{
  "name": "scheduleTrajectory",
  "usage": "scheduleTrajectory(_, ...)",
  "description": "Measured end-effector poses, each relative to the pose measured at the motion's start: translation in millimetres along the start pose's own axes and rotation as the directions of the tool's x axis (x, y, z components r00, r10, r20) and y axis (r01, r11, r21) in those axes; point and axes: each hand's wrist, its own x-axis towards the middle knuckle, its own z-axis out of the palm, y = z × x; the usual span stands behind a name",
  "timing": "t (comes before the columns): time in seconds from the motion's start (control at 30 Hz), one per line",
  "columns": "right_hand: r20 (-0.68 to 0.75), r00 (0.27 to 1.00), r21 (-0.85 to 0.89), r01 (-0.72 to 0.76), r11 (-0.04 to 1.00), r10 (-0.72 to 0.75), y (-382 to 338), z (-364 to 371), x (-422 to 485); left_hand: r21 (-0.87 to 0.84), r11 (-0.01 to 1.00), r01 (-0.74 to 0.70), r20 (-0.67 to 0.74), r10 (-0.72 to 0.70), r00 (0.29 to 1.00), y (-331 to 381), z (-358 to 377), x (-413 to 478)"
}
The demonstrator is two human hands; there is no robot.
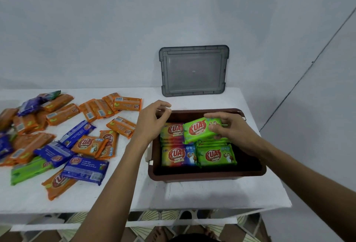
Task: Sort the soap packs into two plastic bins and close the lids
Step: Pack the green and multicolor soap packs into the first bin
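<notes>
While your right hand (229, 130) grips the green soap pack (200, 129) by its right end, fingers curled over the far edge and thumb under the near one, the pack sticks out to the left of your palm, printed face up and slightly tilted, over the far half of the brown bin (208, 176). Its left end overlaps the far rainbow-coloured packs (171, 132), and the far green stack (212, 142) shows just below it; whether the held pack already rests on that stack you cannot tell from here. In the near half of the bin a rainbow pack (174, 155) lies on the left and a green pack (216, 155) on the right, side by side, both face up. Your left hand (152, 120) hovers at the bin's far left corner with its fingers loosely curled and nothing in them; whether the fingertips touch the rim is unclear. The grey lid (193, 70) stands on edge behind the bin, leaning against the wall (115, 29). To your left on the white table (173, 193), well apart from the bin, lies the loose heap: many orange packs (90, 146), several blue packs (84, 170) and one green pack (28, 170) at the near left.
</notes>
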Motion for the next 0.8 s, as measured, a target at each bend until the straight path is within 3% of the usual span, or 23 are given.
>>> scheduleTrajectory(0.3,0.200,0.954,-0.107,-0.207,0.972,0.225,12.2,-31.9,-25.4,0.143,0.988,-0.065,-0.045,0.072,0.996,-11.6,13.5,-1.7)
scheduleTrajectory(0.57,0.119,0.949,-0.265,-0.252,0.931,0.291,34.1,-10.4,-19.3,0.202,0.977,-0.074,-0.022,0.080,0.997,-13.1,14.0,0.4)
scheduleTrajectory(0.8,0.052,0.962,-0.606,-0.183,0.774,0.268,38.4,-2.3,-14.3,0.241,0.967,-0.076,-0.025,0.084,0.996,-14.5,15.9,0.0)
